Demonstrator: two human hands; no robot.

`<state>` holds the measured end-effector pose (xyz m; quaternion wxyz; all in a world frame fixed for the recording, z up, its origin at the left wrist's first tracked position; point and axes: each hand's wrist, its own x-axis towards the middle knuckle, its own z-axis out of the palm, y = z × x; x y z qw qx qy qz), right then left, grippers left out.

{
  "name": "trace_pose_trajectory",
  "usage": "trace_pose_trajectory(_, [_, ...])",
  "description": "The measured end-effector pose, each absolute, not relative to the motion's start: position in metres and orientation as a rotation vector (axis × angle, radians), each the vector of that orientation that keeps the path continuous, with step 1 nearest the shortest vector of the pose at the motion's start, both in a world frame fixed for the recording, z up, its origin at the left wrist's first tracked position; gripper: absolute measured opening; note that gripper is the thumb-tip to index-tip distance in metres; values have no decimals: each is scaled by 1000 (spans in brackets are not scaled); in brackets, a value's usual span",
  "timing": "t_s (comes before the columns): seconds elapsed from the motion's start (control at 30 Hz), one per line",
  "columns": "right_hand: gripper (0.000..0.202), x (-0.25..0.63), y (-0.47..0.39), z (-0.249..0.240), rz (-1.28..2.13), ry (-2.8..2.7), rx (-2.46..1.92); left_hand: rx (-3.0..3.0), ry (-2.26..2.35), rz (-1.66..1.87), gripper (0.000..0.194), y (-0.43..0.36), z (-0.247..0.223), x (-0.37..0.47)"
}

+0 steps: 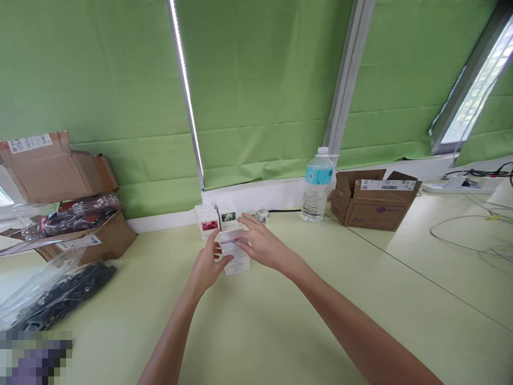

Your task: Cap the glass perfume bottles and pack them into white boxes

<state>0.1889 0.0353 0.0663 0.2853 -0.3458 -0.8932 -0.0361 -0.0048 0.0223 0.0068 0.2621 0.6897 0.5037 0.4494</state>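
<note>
A small white box (237, 263) with printed text stands upright on the pale table (256, 331), its top end near my fingers. My left hand (208, 262) holds its left side, thumb on the near face and fingers behind. At the top edge, the fingers of my right hand (258, 240) touch the box, bent and partly apart. Just behind are a white box with a red picture (209, 226) and a white box with a green picture (228, 215). A shiny, clear small object (262, 215) sits behind my right hand.
A large water bottle (316, 187) and an open brown carton (377, 206) stand at the back right. Stacked cartons (56, 171) and a plastic bag of dark items (60, 294) lie left. Cables (460, 235) trail at far right.
</note>
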Motion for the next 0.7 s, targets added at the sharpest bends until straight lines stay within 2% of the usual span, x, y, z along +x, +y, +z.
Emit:
trace_pose_trajectory(0.2, [24, 184, 32, 66, -212, -2412, -885, 1877, 1377, 1205, 75, 23, 5, -5])
trace_pose_trajectory(0.43, [21, 187, 29, 71, -79, -2424, -863, 1822, 1369, 1189, 77, 24, -1, -7])
trace_pose_trajectory(0.6, [24, 202, 40, 85, 6, -2271, -927, 1744, 1216, 1061, 47, 25, -14, -6])
trace_pose_trajectory(0.7, [25, 227, 58, 89, 55, -2121, -1058, 1684, 1216, 1095, 42, 26, -23, -9])
